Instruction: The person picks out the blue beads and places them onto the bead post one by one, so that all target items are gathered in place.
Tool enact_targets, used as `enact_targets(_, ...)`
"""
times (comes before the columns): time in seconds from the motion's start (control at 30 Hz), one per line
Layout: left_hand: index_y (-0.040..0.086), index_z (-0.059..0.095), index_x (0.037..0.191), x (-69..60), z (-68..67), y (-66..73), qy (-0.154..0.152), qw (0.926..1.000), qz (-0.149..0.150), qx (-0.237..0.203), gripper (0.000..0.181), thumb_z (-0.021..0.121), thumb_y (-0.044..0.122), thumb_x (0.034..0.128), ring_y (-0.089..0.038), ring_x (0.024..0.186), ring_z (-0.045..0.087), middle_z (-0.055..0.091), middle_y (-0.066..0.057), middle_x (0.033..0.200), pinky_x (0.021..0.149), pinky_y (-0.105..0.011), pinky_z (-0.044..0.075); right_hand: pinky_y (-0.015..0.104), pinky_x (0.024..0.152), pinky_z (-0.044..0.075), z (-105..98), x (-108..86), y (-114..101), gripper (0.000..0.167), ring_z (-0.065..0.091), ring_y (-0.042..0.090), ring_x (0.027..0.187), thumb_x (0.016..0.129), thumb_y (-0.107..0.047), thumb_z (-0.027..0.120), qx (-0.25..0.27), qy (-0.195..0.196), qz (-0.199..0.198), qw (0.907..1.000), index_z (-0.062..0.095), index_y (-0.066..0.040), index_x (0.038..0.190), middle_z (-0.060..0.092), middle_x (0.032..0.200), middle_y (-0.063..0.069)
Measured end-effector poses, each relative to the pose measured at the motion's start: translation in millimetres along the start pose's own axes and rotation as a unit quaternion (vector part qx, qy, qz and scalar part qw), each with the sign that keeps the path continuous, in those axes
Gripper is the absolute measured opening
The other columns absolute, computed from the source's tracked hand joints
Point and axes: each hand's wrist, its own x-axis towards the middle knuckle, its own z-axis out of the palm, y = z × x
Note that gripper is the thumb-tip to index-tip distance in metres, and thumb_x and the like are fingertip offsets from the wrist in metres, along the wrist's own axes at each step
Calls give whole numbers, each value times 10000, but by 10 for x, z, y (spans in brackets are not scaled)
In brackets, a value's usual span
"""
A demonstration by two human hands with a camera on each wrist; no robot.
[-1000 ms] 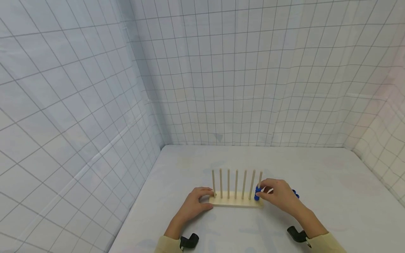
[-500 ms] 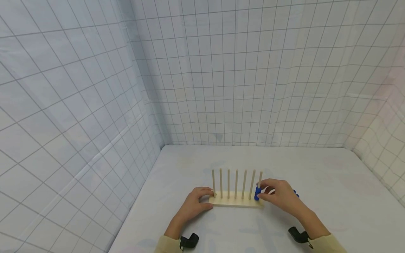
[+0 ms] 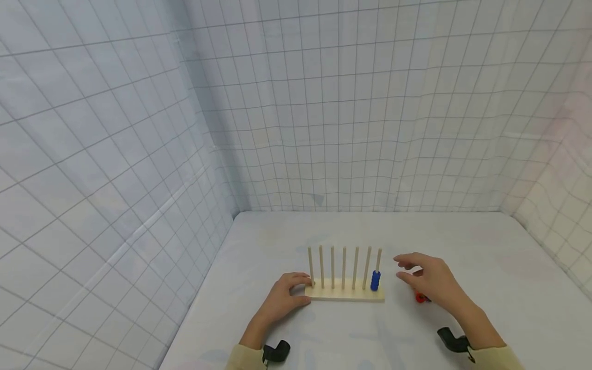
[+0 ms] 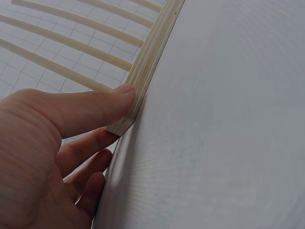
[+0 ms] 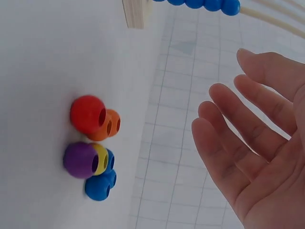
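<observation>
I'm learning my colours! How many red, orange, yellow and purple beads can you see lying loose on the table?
Red bead: 1
Orange beads: 2
Yellow bead: 1
Purple bead: 1
Total in view: 5

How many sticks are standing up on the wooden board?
7 sticks, in one row along the board: one at the left end, nearest the left hand, five bare ones between, and one at the right end, threaded through blue beads. None looks hidden.
</observation>
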Motion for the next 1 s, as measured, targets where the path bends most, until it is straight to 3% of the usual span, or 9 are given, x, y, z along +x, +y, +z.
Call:
enact_targets(0.27,183,734,1194,12,26,-38,-22,10000,14,-3,389,837,231,823,-268,1294,498,619,14,1324,1070,-542,397,378,761,599,-108,-88,297,346,670,219,977,859,-154,815,-390,413,214,9982,726,-154,1193,722,1094,3)
enact_targets(0.63,169,734,1198,11,2,-41,43,9999,75,-56,401,843,219,815,-261,1286,503,623,9,1318,1071,-531,398,388,753,597,-228,-203,555,338,664,260,985,873,-135,798,-459,517,355,9970,716,-132,1201,715,1131,53)
enact_targets(1.0,151,735,1197,15,2,-22,40,10000,-9,-39,411,848,195,805,-271,1293,500,623,-4,1322,1075,-529,398,440,764,590,-295,-254,728,323,659,292,968,881,-117,770,-632,100,698,9955,718,-88,1198,718,1127,96)
